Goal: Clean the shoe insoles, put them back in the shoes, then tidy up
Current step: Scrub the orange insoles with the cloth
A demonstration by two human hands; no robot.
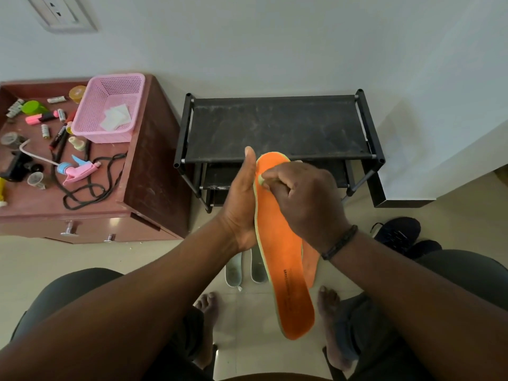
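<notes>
An orange insole (286, 270) with a pale green edge stands nearly upright in front of me, toe end up. My left hand (240, 204) holds it from the left side, thumb straight up, fingers hidden behind it. My right hand (305, 204) lies over the upper half with its fingers curled, pinching a small pale piece, seemingly a wipe (260, 179), against the orange face. A second orange insole (311, 266) lies on the floor below my right wrist. Two black shoes (398, 233) sit on the floor at the right.
A black shoe rack (277, 127) stands against the wall ahead. On the brown cabinet (154, 171) at the left are a pink basket (107, 105) with white wipes, a pink spray head (79, 169), a black cord and several markers. Two pale insoles (244, 270) lie by my bare feet.
</notes>
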